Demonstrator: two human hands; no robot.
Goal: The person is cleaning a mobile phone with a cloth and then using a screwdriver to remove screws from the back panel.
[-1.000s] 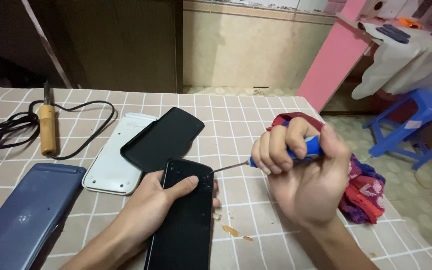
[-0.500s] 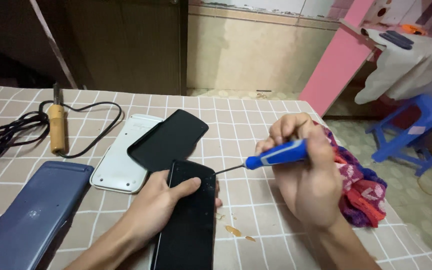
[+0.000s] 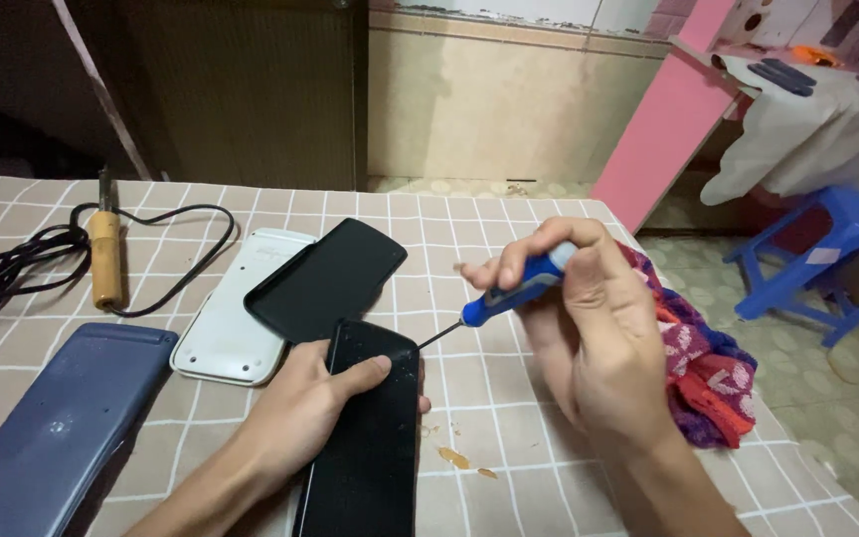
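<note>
Far left on the checked bench, we note a tangle of black cable and a wooden-handled soldering iron lying flat, parked away from the hands. A blue-grey case sits at the near left edge. Next, a white shell with a black cover resting partly over it, both set just beyond the work.

Centre: our left hand lies over the black device, thumb across its face, grip pressing it flat so it cannot slide. Our right hand is clenched around the blue screwdriver, held slanting, tip touching the device's top right corner. A red and purple cloth is bunched at the bench's right edge.
</note>
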